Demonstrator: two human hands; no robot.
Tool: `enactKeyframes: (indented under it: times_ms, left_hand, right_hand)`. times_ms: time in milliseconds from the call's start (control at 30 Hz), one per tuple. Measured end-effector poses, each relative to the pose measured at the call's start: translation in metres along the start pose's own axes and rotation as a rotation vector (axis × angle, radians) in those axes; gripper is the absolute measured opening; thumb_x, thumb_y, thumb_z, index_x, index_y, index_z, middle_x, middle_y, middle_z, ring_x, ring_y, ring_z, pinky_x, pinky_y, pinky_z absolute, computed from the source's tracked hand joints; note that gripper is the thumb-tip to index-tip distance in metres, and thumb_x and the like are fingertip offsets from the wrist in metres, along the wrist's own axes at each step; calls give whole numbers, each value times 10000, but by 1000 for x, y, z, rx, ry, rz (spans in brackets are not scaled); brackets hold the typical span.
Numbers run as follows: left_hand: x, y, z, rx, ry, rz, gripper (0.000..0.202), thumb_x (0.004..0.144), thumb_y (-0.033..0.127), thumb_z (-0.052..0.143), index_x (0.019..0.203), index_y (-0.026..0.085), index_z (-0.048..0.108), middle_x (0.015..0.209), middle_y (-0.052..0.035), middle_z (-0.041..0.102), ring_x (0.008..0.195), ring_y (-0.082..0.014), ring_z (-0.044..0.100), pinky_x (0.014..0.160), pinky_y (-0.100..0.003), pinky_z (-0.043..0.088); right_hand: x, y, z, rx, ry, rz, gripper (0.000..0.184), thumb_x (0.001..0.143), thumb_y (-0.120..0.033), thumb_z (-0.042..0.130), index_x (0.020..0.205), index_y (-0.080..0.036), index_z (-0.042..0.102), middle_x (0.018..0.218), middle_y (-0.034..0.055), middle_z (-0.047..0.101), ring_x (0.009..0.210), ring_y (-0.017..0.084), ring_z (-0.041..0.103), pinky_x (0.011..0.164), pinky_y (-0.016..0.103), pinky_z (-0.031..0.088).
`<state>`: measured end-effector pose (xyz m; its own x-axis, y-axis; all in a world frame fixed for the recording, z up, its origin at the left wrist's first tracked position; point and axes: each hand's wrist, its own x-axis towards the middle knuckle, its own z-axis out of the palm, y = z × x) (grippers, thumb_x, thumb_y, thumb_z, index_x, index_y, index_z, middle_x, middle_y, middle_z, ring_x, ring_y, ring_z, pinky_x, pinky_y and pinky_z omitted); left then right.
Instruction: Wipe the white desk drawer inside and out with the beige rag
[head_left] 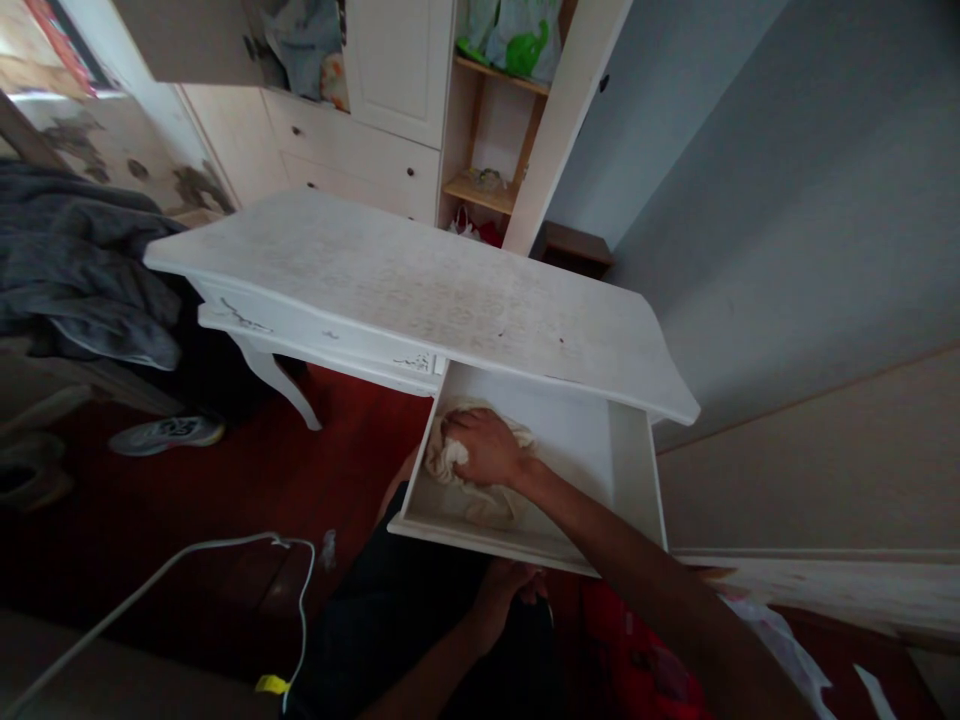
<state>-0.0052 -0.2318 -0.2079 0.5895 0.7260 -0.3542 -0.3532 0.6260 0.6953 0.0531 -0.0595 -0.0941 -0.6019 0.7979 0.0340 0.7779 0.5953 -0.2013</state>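
A pulled-out drawer (634, 460) juts from the front of a white table (375, 260). Inside it, at the left side, my right hand (484, 447) presses down on a crumpled cream cloth (442, 452), fingers curled into its folds. Part of the cloth spreads loosely over the drawer floor towards the front panel. My left hand (499, 597) is just below the drawer's front edge, close to its underside. Its fingers are mostly hidden in shadow, and whether it touches the drawer I cannot make out.
Behind the table stands a white wardrobe (401, 75) with open doors and bags on its shelves. Grey clothes (75, 260) are heaped at left, above a shoe (166, 435). A white cable (172, 560) crosses the lower left. A grey wall (810, 230) rises at right.
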Motion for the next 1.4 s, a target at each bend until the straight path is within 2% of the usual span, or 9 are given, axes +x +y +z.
enactKeyframes:
  times_ms: [167,300,433,567,833,1033,1200,1300,1400]
  left_hand:
    - [-6,8,3,9,10,3,650,641,722,685,793,90,657,658,-74,636,583,-127,509,611,-272,369]
    - [-6,11,4,10,18,-6,647,619,721,695,772,93,653,651,-76,630,582,-134,508,610,-276,373]
    - [-7,13,4,8,9,-9,620,610,706,701,729,99,653,639,-79,621,583,-136,497,610,-277,366]
    - [-9,16,5,10,12,-16,596,612,703,703,650,113,630,653,-85,615,614,-141,503,637,-281,378]
    - [-11,19,0,38,-32,-97,566,619,697,706,644,134,655,676,-77,642,654,-155,509,687,-294,397]
    - [-13,21,-4,66,-73,-114,534,658,675,690,670,141,697,719,-73,661,695,-167,526,741,-307,408]
    - [-12,14,-12,98,-71,-146,497,697,636,677,697,140,709,729,-69,658,734,-181,550,780,-319,413]
    - [-11,12,-15,117,-79,-135,478,719,620,672,689,144,702,696,-58,638,743,-184,560,800,-323,418]
    - [-11,11,-15,111,-89,-119,492,716,635,674,717,145,712,723,-62,653,730,-177,555,783,-320,424]
  right_hand:
    - [-16,-24,3,134,-204,-345,362,724,-241,653,1085,-223,673,1159,44,668,1105,240,544,965,379,358]
    - [-12,-24,-6,152,-250,-421,390,744,-207,614,1127,-243,674,1187,18,670,1112,237,542,944,375,361]
    - [-19,-20,-18,112,-322,-430,316,722,-171,619,1022,-224,703,1111,20,693,1000,240,571,894,373,386]
    - [-51,-7,-27,162,-396,-330,339,704,-152,612,1021,-230,706,1154,33,680,1006,233,587,955,393,378]
    - [-144,35,-50,292,-488,-13,544,625,-93,530,1105,-287,697,1246,19,647,1169,225,551,1063,395,334]
    - [-197,53,-50,142,-465,173,611,630,-112,548,1218,-243,653,1337,81,586,1220,267,515,1040,431,360]
    - [-206,59,-38,-36,-365,258,659,691,-120,581,1335,-261,585,1331,105,577,1225,289,499,1029,474,356]
    - [-198,63,-33,-118,-260,340,650,703,-117,604,1343,-226,572,1354,122,554,1244,297,479,1042,467,356]
    - [-183,70,-33,-241,-153,486,636,721,-117,630,1346,-211,562,1394,137,511,1268,320,445,1069,473,335]
